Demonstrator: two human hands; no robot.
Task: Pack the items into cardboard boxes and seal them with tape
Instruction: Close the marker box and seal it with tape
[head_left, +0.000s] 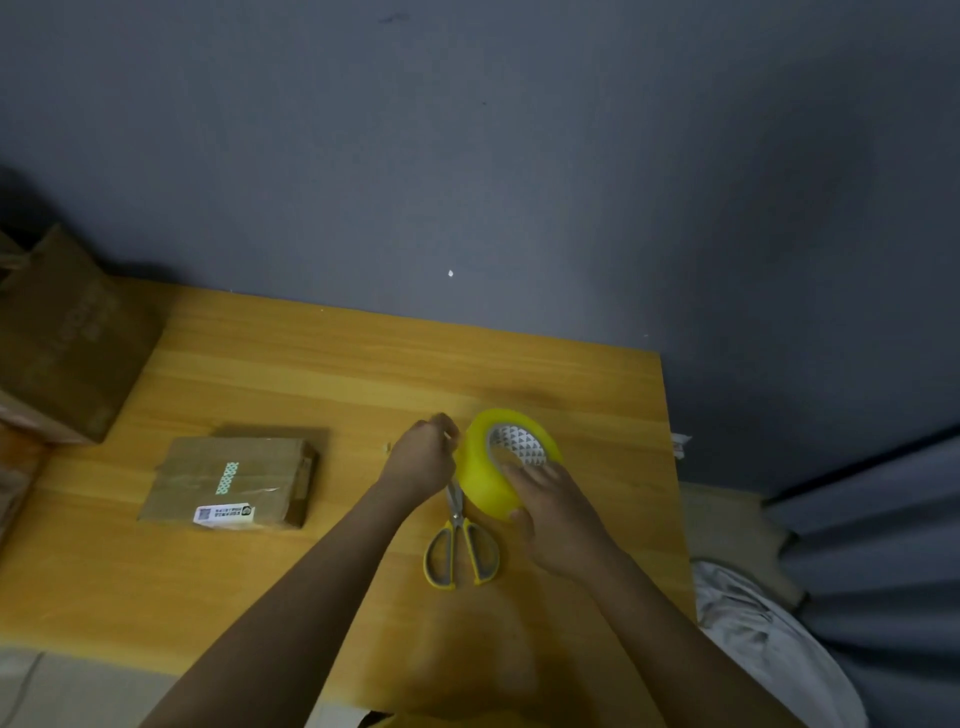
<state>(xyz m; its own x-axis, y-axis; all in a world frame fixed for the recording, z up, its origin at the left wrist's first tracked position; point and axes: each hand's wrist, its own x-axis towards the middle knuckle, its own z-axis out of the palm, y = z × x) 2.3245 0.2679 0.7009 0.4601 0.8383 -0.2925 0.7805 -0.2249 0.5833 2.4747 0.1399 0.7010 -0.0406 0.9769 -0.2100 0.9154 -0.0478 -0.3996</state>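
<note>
Nearest to me, my two bare forearms reached out over the yellow wooden table (260, 374). Between them lay the pair of steel scissors with yellow-and-grey handles (460, 545), flat on the wood, blades pointing away and running under the tape roll.

My right hand (558, 512) held the big yellow roll of packing tape (496, 467), tipped on edge, fingers spread over the patterned cardboard core and thumb against the outer face. I judged the roll rigid and fairly heavy, its wound side slick, so the core rim was the sure place to hold it.

My left hand (423, 457) was curled tight beside the roll's far-left edge, fingertips pinched together as if picking at the free end of the tape; I could not tell whether any film was actually caught. That end would be thin, sticky and quick to tear or fold onto itself.

Further left sat the small flat brown cardboard box with a white label (234, 480), closed, well apart from both hands. It looked light and stiff enough to press on. Beyond it, at the table's far-left corner, stood a larger brown carton (67, 332).
</note>
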